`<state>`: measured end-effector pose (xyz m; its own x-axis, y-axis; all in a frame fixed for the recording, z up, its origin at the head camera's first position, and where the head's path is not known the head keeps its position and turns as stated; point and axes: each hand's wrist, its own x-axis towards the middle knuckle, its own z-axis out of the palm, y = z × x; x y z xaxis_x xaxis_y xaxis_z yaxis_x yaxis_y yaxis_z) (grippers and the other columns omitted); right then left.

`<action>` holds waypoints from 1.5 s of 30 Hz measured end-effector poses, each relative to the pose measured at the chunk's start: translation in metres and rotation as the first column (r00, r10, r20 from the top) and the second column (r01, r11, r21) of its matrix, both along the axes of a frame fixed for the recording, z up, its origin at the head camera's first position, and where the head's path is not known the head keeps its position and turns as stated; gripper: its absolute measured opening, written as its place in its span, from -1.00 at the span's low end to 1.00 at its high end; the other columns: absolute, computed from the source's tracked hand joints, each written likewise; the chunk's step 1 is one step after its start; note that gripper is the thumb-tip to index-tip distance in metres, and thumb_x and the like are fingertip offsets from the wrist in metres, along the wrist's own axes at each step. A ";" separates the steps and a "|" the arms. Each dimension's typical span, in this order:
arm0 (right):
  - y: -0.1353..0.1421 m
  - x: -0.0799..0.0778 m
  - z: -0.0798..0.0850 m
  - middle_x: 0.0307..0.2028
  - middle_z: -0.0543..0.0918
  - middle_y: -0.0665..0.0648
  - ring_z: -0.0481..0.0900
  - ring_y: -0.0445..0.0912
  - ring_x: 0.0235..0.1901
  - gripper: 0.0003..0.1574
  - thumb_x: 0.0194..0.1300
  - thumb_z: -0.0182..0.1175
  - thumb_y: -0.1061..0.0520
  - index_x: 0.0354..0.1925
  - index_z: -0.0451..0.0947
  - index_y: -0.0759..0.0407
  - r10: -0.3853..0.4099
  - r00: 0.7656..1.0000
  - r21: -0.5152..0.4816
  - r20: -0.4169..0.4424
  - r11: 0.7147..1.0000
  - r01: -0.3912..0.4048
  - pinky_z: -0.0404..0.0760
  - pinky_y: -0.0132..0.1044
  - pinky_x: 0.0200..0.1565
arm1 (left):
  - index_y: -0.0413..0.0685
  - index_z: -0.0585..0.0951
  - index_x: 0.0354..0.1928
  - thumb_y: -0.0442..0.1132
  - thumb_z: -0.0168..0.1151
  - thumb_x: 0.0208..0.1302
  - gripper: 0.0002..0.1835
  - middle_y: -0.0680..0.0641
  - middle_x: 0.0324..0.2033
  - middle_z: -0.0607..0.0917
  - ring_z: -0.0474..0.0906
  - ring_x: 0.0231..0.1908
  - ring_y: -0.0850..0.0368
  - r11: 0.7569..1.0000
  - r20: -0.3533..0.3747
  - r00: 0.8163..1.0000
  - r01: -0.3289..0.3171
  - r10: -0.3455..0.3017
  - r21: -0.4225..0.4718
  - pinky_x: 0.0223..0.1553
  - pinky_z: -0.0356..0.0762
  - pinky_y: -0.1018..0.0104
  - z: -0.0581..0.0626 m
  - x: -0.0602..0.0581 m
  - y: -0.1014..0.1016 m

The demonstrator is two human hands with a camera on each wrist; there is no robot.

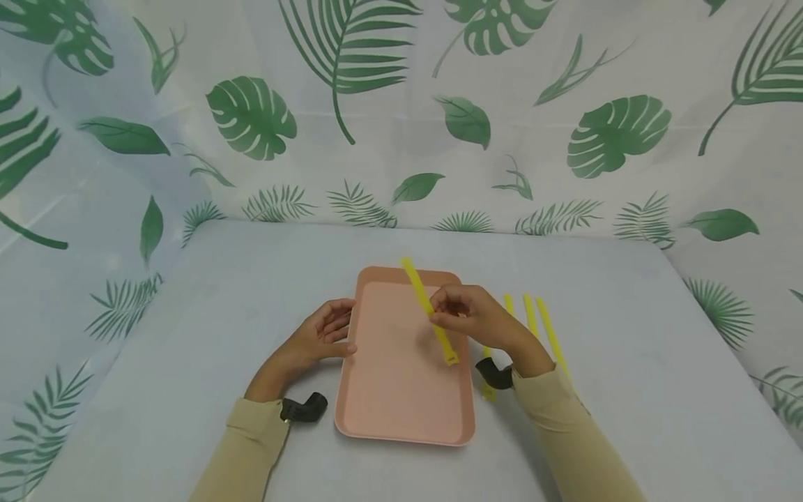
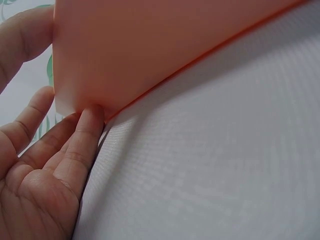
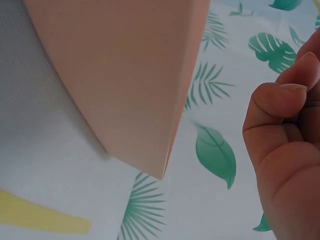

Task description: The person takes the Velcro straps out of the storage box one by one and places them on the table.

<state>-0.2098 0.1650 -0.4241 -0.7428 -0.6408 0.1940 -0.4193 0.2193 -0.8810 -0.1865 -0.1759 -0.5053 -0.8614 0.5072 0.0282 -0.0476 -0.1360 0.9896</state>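
A pink rectangular tray (image 1: 401, 390) lies lengthwise on the table between both hands. My left hand (image 1: 316, 335) grips its left edge, thumb over the rim and the other fingers against the outer wall; the left wrist view shows those fingertips (image 2: 91, 116) at the wall's lower edge. My right hand (image 1: 473, 314) pinches a yellow hook-and-loop cable tie (image 1: 417, 282) near its middle. The tie hangs slantwise over the tray, slotted end toward me. In the right wrist view the right hand (image 3: 287, 135) has its fingers curled, and the tie is out of sight.
Several more yellow ties lie on the white table right of the tray, among them one farthest right (image 1: 551, 335) and one partly behind the right wrist (image 1: 488, 394). One tie's end (image 3: 50, 220) shows beneath the tray in the right wrist view. A leaf-patterned cloth (image 1: 389, 153) hangs behind.
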 end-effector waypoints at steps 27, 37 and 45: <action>0.044 0.014 -0.001 -0.39 0.67 0.00 0.65 -0.15 -0.49 -0.82 0.52 0.21 0.42 -0.04 0.52 0.62 -0.199 0.960 -0.147 0.197 0.962 0.230 0.79 -0.29 -0.40 | -0.52 0.11 0.58 -0.52 0.49 0.24 -0.02 -0.53 0.60 0.13 0.04 0.61 -0.48 1.000 0.021 1.000 -0.011 0.012 -0.013 0.42 0.47 0.39 0.002 0.003 0.002; 0.060 0.019 -0.001 -0.39 0.69 0.02 0.64 -0.13 -0.51 -0.81 0.52 0.21 0.40 0.03 0.51 0.51 -0.233 0.944 -0.147 0.235 0.951 0.271 0.80 -0.30 -0.38 | -0.52 0.11 0.58 -0.51 0.50 0.24 -0.01 -0.53 0.60 0.14 0.04 0.61 -0.49 1.000 0.013 1.000 -0.014 0.014 -0.026 0.41 0.48 0.40 0.003 0.004 0.002; 0.072 0.023 -0.003 -0.36 0.70 0.01 0.65 -0.14 -0.47 -0.77 0.53 0.20 0.41 0.07 0.48 0.55 -0.246 0.937 -0.146 0.249 0.947 0.288 0.80 -0.32 -0.38 | -0.51 0.11 0.59 -0.48 0.51 0.27 -0.01 -0.52 0.61 0.14 0.06 0.61 -0.48 0.999 0.011 1.000 -0.016 0.016 -0.039 0.41 0.47 0.43 0.002 0.004 0.002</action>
<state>-0.1865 0.2367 -0.4271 -0.9188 -0.3832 0.0948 -0.1541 0.1269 -0.9799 -0.1823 -0.1738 -0.5028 -0.8695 0.4939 -0.0007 -0.0566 -0.0983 0.9935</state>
